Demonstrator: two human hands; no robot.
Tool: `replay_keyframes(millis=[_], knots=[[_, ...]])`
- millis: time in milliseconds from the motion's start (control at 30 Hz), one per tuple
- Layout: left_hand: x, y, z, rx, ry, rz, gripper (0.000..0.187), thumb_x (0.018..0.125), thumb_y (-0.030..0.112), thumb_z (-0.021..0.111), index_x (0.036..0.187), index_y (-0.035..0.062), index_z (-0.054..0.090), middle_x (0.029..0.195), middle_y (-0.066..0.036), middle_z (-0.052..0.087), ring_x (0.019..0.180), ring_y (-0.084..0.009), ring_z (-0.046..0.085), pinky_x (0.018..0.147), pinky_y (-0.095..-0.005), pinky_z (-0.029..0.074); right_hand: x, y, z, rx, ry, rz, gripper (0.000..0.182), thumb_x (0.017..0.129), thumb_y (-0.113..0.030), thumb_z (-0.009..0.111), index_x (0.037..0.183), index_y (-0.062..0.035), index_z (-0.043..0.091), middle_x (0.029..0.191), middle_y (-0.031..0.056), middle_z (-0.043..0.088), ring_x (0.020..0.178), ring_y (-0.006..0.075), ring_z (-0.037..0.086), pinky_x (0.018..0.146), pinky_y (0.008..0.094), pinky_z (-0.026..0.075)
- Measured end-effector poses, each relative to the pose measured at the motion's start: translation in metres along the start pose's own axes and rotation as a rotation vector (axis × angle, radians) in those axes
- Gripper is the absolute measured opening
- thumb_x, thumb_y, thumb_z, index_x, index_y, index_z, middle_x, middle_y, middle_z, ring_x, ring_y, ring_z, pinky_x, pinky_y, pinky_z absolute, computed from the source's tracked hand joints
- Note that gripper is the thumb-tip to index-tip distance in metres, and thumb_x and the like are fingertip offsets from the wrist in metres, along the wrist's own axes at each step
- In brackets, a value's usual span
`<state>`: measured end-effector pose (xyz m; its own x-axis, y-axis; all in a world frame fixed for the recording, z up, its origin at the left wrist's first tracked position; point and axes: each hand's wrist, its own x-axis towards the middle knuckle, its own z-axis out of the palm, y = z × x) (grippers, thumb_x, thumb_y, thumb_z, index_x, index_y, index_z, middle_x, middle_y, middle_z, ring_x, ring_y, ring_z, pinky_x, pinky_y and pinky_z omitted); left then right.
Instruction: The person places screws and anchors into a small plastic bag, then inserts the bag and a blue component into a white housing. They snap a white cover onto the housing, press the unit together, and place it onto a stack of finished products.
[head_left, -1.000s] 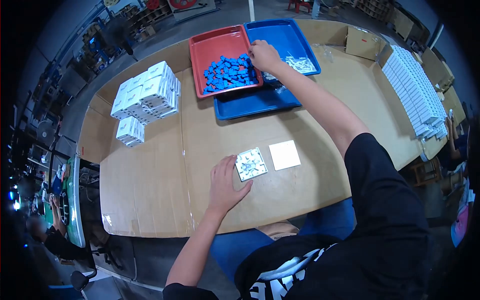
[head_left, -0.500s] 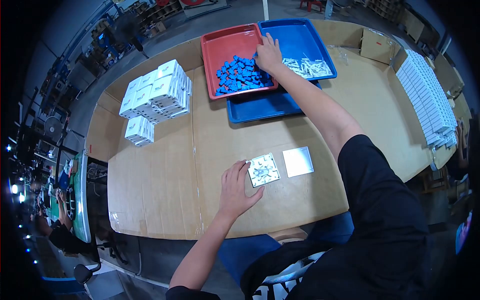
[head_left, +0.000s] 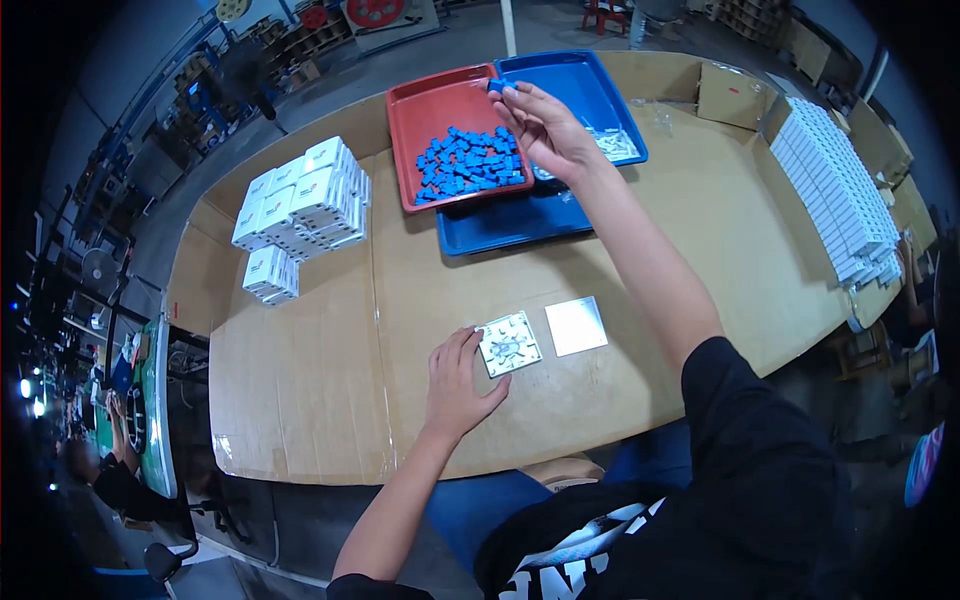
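Observation:
My right hand (head_left: 545, 125) is raised over the border of the two upper trays. Its thumb and fingertips pinch a small blue plastic piece (head_left: 501, 87). Below it, the red tray (head_left: 440, 95) contains a heap of similar blue pieces (head_left: 470, 162). On the table, my left hand (head_left: 460, 390) holds the edge of a white square casing (head_left: 510, 345), fingers at the left side and thumb at the lower edge. The casing lies with its moulded inside facing up. Just right of it is a smooth, shiny square plate (head_left: 576, 326), touched by neither hand.
A blue tray (head_left: 560, 70) with white slim parts (head_left: 615, 145) stands beside the red one; another blue tray (head_left: 510, 228) sits beneath. Stacked white boxes (head_left: 305, 195) stand left, and rows of white pieces (head_left: 835, 190) line the right edge. A co-worker (head_left: 120, 475) is far left.
My right hand has lifted out of the blue pieces, turned, and now shows one in its fingertips. My left hand stays at the casing. The whole view has shifted slightly.

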<state>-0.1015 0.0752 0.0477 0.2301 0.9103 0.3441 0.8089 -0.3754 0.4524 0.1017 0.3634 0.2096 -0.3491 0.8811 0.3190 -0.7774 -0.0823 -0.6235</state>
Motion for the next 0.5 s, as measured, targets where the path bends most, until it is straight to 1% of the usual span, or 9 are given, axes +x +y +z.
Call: replay_keyframes(millis=[33, 67, 133, 200, 267, 300, 333, 433, 500], knots=[[0.000, 0.000, 0.000, 0.002, 0.007, -0.002, 0.075, 0.078, 0.033, 0.080, 0.139, 0.0002, 0.050, 0.142, -0.019, 0.051, 0.135, -0.0348, 0.047, 0.114, -0.0491, 0.034, -0.015, -0.005, 0.007, 0.098, -0.032, 0.001, 0.020, 0.097, -0.001, 0.067, 0.115, 0.0038, 0.061, 0.118, 0.0181, 0.069, 0.115, 0.0241, 0.068, 0.102, 0.0298, 0.059], [0.000, 0.001, -0.001, -0.001, 0.006, 0.006, 0.075, 0.078, 0.033, 0.080, 0.139, 0.0002, 0.050, 0.142, -0.019, 0.051, 0.135, -0.0348, 0.047, 0.114, -0.0491, 0.034, -0.029, -0.009, 0.012, 0.094, -0.029, -0.006, 0.020, 0.097, -0.001, 0.067, 0.115, 0.0038, 0.061, 0.118, 0.0181, 0.069, 0.115, 0.0241, 0.068, 0.102, 0.0298, 0.059], [0.000, 0.003, -0.001, 0.011, 0.017, 0.008, 0.075, 0.078, 0.033, 0.080, 0.139, 0.0009, 0.050, 0.142, -0.019, 0.052, 0.135, -0.0350, 0.047, 0.113, -0.0493, 0.034, -0.056, -0.016, 0.021, 0.231, -0.059, 0.052, 0.022, 0.097, -0.002, 0.069, 0.116, 0.0046, 0.061, 0.120, 0.0189, 0.068, 0.120, 0.0242, 0.066, 0.104, 0.0291, 0.058], [0.000, 0.002, 0.001, 0.009, 0.022, 0.017, 0.075, 0.078, 0.033, 0.080, 0.139, 0.0011, 0.050, 0.142, -0.019, 0.052, 0.135, -0.0350, 0.047, 0.113, -0.0490, 0.034, -0.081, -0.020, 0.029, 0.260, -0.053, 0.060, 0.023, 0.096, -0.003, 0.069, 0.116, 0.0051, 0.061, 0.120, 0.0193, 0.068, 0.119, 0.0239, 0.067, 0.103, 0.0275, 0.059], [-0.001, 0.003, 0.001, 0.005, 0.026, 0.023, 0.075, 0.078, 0.032, 0.080, 0.139, 0.0013, 0.050, 0.142, -0.019, 0.052, 0.135, -0.0349, 0.047, 0.113, -0.0487, 0.034, -0.102, -0.023, 0.034, 0.385, -0.065, 0.118, 0.026, 0.096, -0.004, 0.070, 0.118, 0.0059, 0.060, 0.121, 0.0199, 0.068, 0.116, 0.0233, 0.068, 0.100, 0.0262, 0.060], [-0.001, 0.005, 0.001, 0.010, 0.031, 0.022, 0.075, 0.078, 0.032, 0.080, 0.139, 0.0013, 0.050, 0.142, -0.019, 0.052, 0.135, -0.0348, 0.048, 0.113, -0.0483, 0.035, -0.109, -0.024, 0.035, 0.456, -0.084, 0.149, 0.029, 0.095, -0.004, 0.071, 0.119, 0.0071, 0.060, 0.122, 0.0211, 0.067, 0.115, 0.0235, 0.069, 0.098, 0.0262, 0.062], [-0.001, 0.006, 0.000, 0.015, 0.037, 0.021, 0.075, 0.078, 0.032, 0.080, 0.140, 0.0013, 0.050, 0.142, -0.019, 0.052, 0.135, -0.0347, 0.048, 0.113, -0.0479, 0.035, -0.117, -0.026, 0.036, 0.453, -0.082, 0.146, 0.029, 0.095, -0.004, 0.071, 0.119, 0.0071, 0.060, 0.122, 0.0211, 0.067, 0.115, 0.0235, 0.069, 0.098, 0.0262, 0.062], [-0.001, 0.006, 0.001, 0.022, 0.045, 0.031, 0.075, 0.078, 0.031, 0.080, 0.140, 0.0017, 0.049, 0.142, -0.018, 0.053, 0.134, -0.0352, 0.048, 0.113, -0.0470, 0.035, -0.139, -0.032, 0.042, 0.578, -0.101, 0.165, 0.030, 0.097, -0.006, 0.069, 0.121, 0.0099, 0.059, 0.126, 0.0233, 0.065, 0.117, 0.0253, 0.068, 0.097, 0.0281, 0.062], [-0.002, 0.008, 0.001, 0.024, 0.049, 0.042, 0.076, 0.078, 0.030, 0.080, 0.141, 0.0024, 0.049, 0.143, -0.018, 0.053, 0.133, -0.0357, 0.049, 0.112, -0.0465, 0.035, -0.149, -0.033, 0.042, 0.590, -0.096, 0.151, 0.031, 0.097, -0.006, 0.068, 0.121, 0.0102, 0.058, 0.127, 0.0233, 0.065, 0.117, 0.0254, 0.068, 0.097, 0.0282, 0.062]])
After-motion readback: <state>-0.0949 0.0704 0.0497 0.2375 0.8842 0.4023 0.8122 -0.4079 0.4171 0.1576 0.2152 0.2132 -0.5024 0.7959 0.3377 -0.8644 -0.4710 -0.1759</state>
